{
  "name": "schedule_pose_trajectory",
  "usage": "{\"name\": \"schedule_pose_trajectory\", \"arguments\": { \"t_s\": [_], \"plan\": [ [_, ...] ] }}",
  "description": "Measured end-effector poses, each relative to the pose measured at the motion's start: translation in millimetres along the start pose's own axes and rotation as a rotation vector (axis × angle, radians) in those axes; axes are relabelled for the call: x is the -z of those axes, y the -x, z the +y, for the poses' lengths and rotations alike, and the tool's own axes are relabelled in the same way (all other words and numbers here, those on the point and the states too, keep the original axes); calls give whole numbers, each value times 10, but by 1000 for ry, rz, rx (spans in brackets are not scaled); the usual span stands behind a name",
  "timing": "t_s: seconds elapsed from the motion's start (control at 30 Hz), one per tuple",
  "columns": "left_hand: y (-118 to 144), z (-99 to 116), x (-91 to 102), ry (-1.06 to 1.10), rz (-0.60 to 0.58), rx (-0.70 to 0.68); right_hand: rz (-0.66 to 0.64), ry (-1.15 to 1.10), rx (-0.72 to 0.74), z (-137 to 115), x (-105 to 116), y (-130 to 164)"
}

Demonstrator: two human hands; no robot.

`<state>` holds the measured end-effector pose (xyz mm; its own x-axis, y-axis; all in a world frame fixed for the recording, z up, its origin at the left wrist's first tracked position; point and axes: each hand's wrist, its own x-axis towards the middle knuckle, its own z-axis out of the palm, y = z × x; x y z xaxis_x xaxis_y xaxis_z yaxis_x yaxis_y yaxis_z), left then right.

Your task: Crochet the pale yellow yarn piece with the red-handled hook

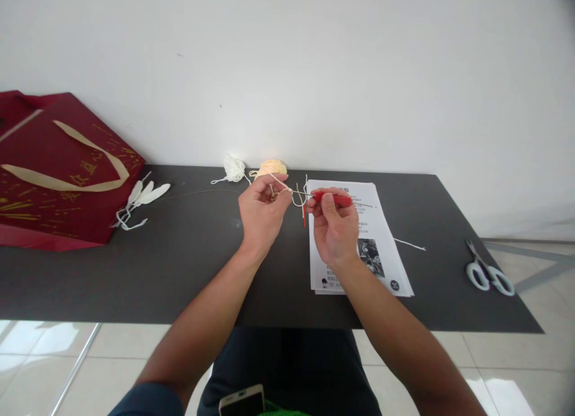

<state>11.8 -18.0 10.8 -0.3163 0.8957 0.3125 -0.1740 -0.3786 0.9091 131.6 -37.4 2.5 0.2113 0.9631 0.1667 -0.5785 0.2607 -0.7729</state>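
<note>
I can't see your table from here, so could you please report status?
Left hand pinching yarn. Right hand gripping red hook. Yarn ball behind; paper beneath right hand.

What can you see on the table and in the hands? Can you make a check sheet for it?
Surface: dark table against a white wall, with bare patches.
Job's things: red-handled crochet hook in the right hand; cream yarn strand pinched by the left hand; peach yarn ball behind.
Clutter: white yarn tuft, white petal pieces, printed sheets, scissors, loose thread.
Grippers: both hands closed, held just above the table.
Cables: nothing seen.
Surroundings: red gift bag at the left, tiled floor, phone on the lap.
</note>
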Motion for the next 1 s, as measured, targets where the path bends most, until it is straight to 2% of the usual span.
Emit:
{"name": "schedule_pose_trajectory", "arguments": {
  "t_s": [0.5,1.0],
  "plan": [
    [43,56,-39,-29,-4,56,-26,-8,-14,33,43,-19],
    [40,41,-41,-7,7,58,-73,222,303,55,99,0]
  ]
}}
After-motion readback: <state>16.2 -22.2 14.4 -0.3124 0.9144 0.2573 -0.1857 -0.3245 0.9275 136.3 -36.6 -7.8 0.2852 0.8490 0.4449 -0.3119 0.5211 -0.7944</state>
